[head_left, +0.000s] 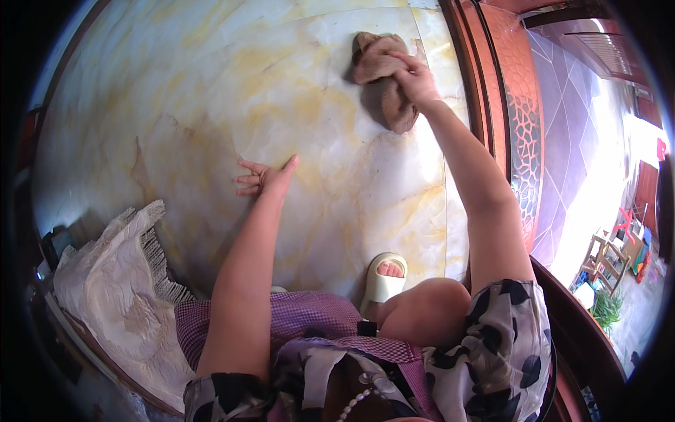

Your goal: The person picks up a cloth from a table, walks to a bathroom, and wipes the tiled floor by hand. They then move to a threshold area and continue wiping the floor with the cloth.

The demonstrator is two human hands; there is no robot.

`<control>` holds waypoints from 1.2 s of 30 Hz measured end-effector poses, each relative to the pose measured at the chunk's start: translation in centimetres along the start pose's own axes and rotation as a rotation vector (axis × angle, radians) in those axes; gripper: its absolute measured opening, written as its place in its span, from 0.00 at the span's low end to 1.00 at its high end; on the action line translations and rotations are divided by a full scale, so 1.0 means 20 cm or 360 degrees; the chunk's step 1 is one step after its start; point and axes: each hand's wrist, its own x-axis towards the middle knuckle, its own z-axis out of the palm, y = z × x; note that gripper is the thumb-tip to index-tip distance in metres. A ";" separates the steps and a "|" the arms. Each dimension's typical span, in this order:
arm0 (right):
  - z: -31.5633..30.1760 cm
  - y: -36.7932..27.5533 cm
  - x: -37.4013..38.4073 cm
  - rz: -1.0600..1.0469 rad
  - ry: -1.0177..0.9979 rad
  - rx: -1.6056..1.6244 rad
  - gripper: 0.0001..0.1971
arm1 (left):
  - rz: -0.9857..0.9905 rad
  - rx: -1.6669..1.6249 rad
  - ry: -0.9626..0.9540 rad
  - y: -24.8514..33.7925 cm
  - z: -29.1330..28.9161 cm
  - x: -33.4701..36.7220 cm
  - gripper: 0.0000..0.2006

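Note:
My right hand point(416, 81) is stretched far forward, its fingers closed on a brown cloth point(399, 105) that lies bunched on the marbled floor point(281, 91). The cloth spreads in folds to the left of the hand and below it. Part of it is hidden under my fingers. My left hand point(266, 176) hovers over or rests on the floor nearer to me, fingers spread, with nothing in it; whether it touches the floor I cannot tell.
A cream fringed cover point(119, 295) hangs at the lower left. My foot in a pale slipper point(384, 285) stands below the hands. Along the right runs a dark red door frame point(485, 91); beyond it are a sunlit tiled area, a wooden chair point(606, 264) and a green plant point(603, 309).

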 end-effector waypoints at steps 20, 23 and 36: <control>-0.38 0.04 -0.09 0.0682 0.0399 -0.0274 0.17 | 0.1029 -0.0137 -0.0768 -0.07 -1.37 -0.39 0.23; -0.32 -0.23 0.04 0.0710 0.0250 0.0904 0.15 | 0.1208 -0.0462 -0.1044 0.19 -1.23 -0.30 0.26; 0.75 -0.62 0.15 0.0410 0.0188 0.0673 0.31 | 0.1260 -0.1785 -0.1791 1.03 -0.77 -0.02 0.20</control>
